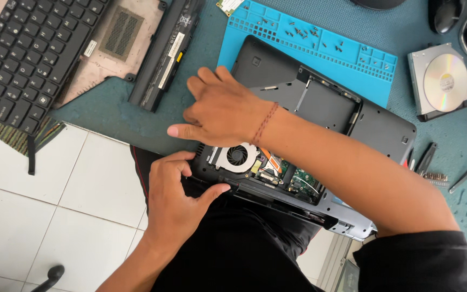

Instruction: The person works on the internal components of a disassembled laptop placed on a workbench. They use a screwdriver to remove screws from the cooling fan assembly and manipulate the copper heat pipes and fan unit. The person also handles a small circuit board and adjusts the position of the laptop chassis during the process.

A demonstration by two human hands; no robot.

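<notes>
Here, right hand (220, 111) flat, fingers spread on opened laptop (320, 103), left hand (177, 197) fingers pinching its near edge, cooling fan (237, 157) exposed between them.

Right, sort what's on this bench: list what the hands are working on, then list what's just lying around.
In hand:
- opened laptop base, fan and circuit board exposed
- left hand gripping its near edge
- right hand pressing flat on its back

Lying about:
- blue screw mat with loose screws
- battery pack
- detached keyboard
- optical drive with disc
- tweezers
</notes>
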